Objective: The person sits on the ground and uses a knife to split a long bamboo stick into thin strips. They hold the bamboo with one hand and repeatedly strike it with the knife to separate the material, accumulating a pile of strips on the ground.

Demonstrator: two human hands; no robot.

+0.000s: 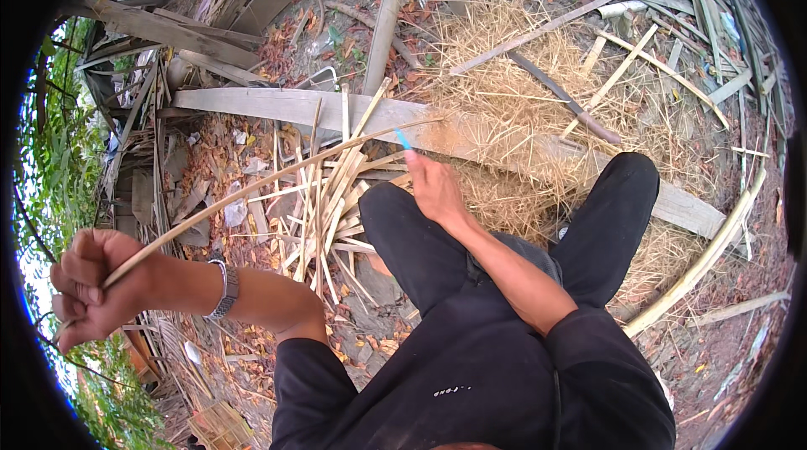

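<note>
My left hand, at the far left, is closed around one end of a long bamboo strip. The strip slants up to the right, its other end above a weathered plank. In front of my knees my right hand is closed on a slim light-blue tool. Its tip is close beneath the strip; whether they touch I cannot tell. Most of the tool is hidden by my fingers. A loose bundle of split strips lies under the held strip, partly leaning on the plank.
Pale shavings are heaped over the plank's right part and the ground. A machete with a dark blade lies on them. A wooden post stands beyond the plank. Stacked old boards are at far left, a curved bamboo piece at right.
</note>
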